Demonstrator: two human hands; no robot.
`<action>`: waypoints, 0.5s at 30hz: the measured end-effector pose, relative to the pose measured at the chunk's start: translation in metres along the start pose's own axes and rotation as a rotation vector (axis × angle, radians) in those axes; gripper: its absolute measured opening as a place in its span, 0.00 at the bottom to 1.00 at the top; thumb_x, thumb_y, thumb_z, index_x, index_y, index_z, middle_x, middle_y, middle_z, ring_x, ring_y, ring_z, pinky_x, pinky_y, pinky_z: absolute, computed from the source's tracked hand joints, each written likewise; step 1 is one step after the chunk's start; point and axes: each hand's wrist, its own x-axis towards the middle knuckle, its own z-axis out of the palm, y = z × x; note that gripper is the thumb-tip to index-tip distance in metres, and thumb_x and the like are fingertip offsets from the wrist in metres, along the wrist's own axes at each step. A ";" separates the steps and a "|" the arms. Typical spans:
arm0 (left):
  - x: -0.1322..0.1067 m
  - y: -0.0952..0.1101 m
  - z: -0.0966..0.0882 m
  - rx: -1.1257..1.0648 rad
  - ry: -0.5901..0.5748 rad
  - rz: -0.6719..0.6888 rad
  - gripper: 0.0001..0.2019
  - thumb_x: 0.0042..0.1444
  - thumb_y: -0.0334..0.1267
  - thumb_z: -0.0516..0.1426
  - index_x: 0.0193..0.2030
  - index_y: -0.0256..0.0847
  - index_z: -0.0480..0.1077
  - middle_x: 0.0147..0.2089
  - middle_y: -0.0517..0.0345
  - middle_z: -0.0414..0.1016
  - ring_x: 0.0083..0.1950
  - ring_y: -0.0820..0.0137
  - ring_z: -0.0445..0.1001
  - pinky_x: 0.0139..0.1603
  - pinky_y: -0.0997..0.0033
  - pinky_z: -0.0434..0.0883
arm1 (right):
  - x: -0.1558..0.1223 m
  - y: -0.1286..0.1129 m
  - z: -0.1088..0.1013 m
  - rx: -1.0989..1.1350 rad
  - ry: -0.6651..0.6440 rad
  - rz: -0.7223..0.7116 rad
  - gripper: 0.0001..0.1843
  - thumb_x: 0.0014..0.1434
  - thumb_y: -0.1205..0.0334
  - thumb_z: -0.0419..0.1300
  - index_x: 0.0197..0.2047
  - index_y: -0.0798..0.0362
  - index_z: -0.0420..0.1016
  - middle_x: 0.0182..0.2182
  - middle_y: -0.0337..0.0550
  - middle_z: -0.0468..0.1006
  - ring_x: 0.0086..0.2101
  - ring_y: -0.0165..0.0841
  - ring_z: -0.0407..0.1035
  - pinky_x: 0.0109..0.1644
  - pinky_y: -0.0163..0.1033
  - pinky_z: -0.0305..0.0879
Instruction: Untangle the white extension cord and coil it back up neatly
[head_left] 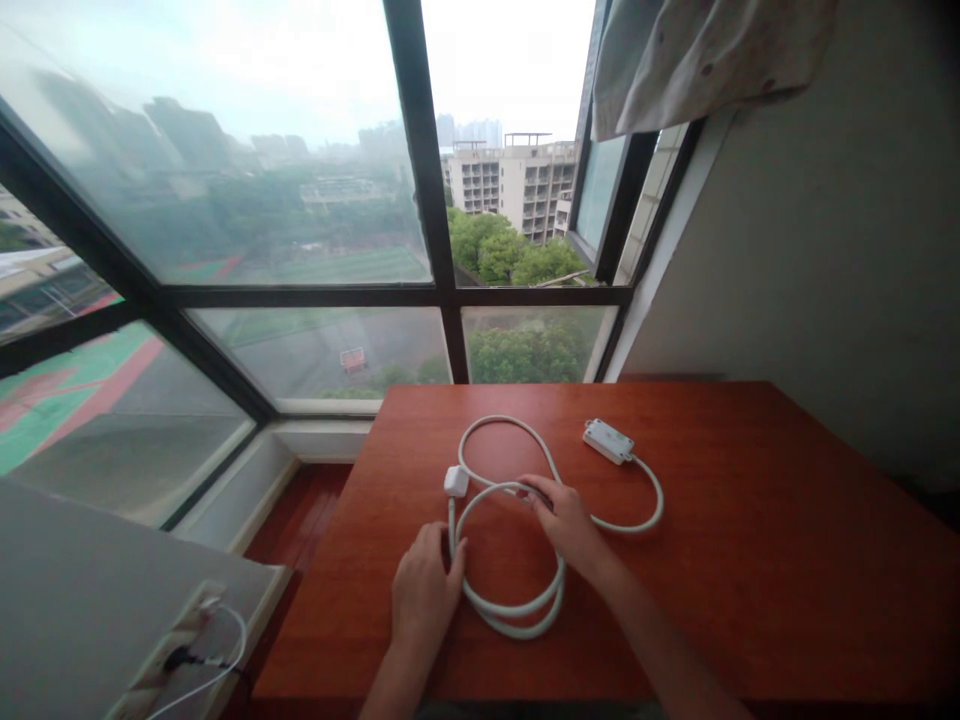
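A white extension cord lies in loose loops on the reddish-brown table. Its white plug rests at the left of the loops, and a small white socket box sits at the far right end of the cable. My left hand is closed around the cable at the left side of the front loop, just below the plug. At that loop's upper right, my right hand pinches the cable between thumb and fingers. Both hands partly hide the cable they hold.
The wooden table reaches a grey wall at the right and a black-framed window behind. A wall power outlet strip with plugged-in cords is at the lower left. A curtain hangs top right.
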 end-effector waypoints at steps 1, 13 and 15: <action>-0.001 -0.002 0.001 -0.082 0.039 0.000 0.09 0.60 0.43 0.49 0.38 0.42 0.65 0.37 0.53 0.73 0.37 0.63 0.74 0.39 0.64 0.69 | -0.001 0.002 0.001 0.007 0.011 0.006 0.15 0.59 0.61 0.54 0.47 0.51 0.77 0.41 0.47 0.81 0.42 0.41 0.74 0.50 0.49 0.68; -0.008 0.021 -0.014 -1.372 -0.151 -0.314 0.18 0.56 0.44 0.59 0.47 0.45 0.57 0.33 0.64 0.72 0.19 0.83 0.59 0.19 0.83 0.56 | -0.006 0.002 0.009 0.228 0.092 0.075 0.16 0.60 0.53 0.57 0.47 0.51 0.76 0.42 0.48 0.80 0.43 0.40 0.74 0.50 0.46 0.68; -0.008 0.022 -0.022 -1.500 -0.223 -0.366 0.19 0.55 0.43 0.60 0.49 0.46 0.57 0.31 0.65 0.70 0.18 0.85 0.54 0.19 0.85 0.51 | -0.007 0.003 0.010 0.299 0.074 0.104 0.16 0.60 0.53 0.57 0.47 0.52 0.76 0.42 0.48 0.80 0.42 0.40 0.74 0.49 0.46 0.69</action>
